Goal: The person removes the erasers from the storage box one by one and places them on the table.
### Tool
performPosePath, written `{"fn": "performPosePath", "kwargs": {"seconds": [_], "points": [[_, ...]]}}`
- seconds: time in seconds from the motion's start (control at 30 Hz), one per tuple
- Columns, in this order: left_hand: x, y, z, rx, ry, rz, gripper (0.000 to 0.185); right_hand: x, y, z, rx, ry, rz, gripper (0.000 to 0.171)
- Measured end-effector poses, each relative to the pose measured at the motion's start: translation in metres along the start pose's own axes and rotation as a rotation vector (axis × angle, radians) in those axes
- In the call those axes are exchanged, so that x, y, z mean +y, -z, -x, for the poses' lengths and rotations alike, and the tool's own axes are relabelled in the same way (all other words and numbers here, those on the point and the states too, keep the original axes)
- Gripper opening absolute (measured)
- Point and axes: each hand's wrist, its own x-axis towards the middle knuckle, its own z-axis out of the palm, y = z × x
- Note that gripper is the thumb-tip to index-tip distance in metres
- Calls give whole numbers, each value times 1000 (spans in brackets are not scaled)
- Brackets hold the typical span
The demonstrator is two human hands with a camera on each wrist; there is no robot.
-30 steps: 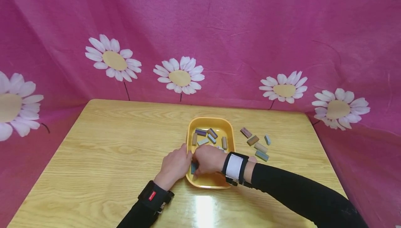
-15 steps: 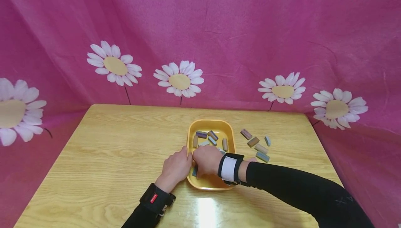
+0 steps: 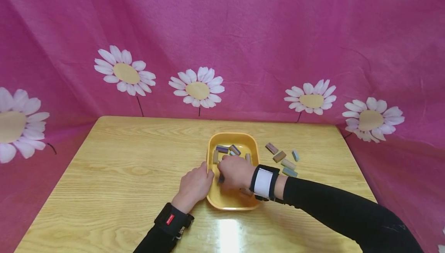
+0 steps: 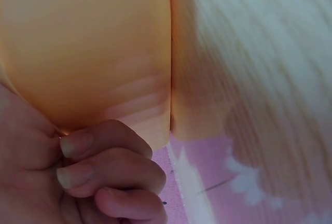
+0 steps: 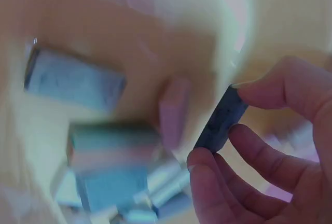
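Note:
A yellow plastic tray (image 3: 232, 208) with several small oblong blocks in it stands on the table. My left hand (image 3: 194, 185) grips its left rim; the left wrist view shows the curled fingers (image 4: 111, 146) against the tray's outer wall. Over the inside of the tray, my right hand (image 3: 238, 172) pinches a dark blue-grey block (image 5: 223, 117) by its ends between thumb and fingers. Below it in the right wrist view lie a pale grey block (image 5: 75, 79), a pink block (image 5: 174, 112) and a blue block (image 5: 114, 187), all blurred. My right hand hides part of the tray's contents.
Several more blocks lie on the wooden table (image 3: 139, 160) to the right of the tray, among them a brown block (image 3: 279, 156) and a green block (image 3: 290, 172). A pink cloth (image 3: 243, 44) with daisies hangs behind the table.
My right hand has picked up the dark block from the tray's lower left and moved with it slightly right and farther back. The left hand keeps its place on the rim.

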Motion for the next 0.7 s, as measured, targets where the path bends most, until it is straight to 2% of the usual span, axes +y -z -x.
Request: {"fn": "performPosePath", "kwargs": {"seconds": [0.17, 0.33, 0.43, 0.7], "points": [[-1, 1, 0, -14, 0, 1, 27, 30, 30, 16, 61, -76, -80, 24], [-1, 2, 0, -30, 13, 4, 29, 84, 42, 35, 158, -197, -176, 23], [-1, 4, 0, -30, 14, 5, 29, 116, 37, 46, 192, -263, -224, 23], [0, 2, -1, -43, 15, 8, 28, 163, -6, 79, 140, -410, -263, 25]]}}
